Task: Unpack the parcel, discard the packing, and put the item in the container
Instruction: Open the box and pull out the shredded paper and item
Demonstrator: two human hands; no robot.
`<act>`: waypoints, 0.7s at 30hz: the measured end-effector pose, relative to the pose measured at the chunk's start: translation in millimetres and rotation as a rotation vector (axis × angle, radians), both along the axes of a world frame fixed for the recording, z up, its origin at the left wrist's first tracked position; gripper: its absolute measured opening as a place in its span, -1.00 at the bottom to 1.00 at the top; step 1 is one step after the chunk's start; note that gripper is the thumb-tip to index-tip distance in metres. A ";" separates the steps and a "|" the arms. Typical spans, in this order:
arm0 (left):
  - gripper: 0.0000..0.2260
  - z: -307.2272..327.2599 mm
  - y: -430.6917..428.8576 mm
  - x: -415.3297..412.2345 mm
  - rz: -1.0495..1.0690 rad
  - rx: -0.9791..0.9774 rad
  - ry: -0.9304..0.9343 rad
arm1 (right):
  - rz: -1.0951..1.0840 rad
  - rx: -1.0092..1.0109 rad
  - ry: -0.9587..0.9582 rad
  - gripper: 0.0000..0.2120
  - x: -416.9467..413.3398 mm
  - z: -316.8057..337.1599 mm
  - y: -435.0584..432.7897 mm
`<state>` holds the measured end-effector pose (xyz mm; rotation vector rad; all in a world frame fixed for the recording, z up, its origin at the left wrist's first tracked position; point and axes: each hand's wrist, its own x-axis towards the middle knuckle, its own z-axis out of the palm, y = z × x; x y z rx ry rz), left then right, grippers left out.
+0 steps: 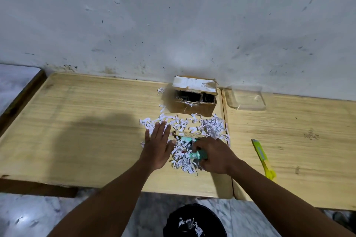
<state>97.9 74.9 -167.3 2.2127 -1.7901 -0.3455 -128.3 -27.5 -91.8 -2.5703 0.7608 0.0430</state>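
Observation:
An opened cardboard parcel (192,100) stands on the table by the wall, its inside dark. White shredded paper (210,127) is spread over the table in front of it. A long flat tan box (187,134) lies among the shreds. My right hand (215,156) is closed on a teal item (198,155) and some shreds. My left hand (159,144) lies flat and open on the shreds to the left. A clear plastic container (246,100) sits at the right of the parcel.
A yellow-green utility knife (263,158) lies on the right-hand table. Below the table's front edge stands a black bin (194,221) with some shreds in it. The two wooden tables (77,121) meet at a seam (226,140) by the shreds. A white wall is behind.

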 end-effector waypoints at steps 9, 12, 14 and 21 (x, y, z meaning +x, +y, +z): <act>-0.20 10.3 -1.1 -0.3 0.036 0.028 0.102 | 0.028 -0.037 0.041 -0.65 9.2 7.0 -20.5; -0.07 17.8 -3.5 -6.2 0.070 0.084 0.111 | 0.027 -0.016 0.071 -0.63 10.7 9.7 -20.3; -0.01 18.8 -5.1 -7.4 0.074 0.125 0.103 | 0.013 0.006 0.080 -0.61 9.4 5.6 -18.6; -0.03 14.5 -3.4 3.2 -0.015 0.134 0.044 | -0.039 -0.004 0.091 -0.49 4.5 -2.1 -17.8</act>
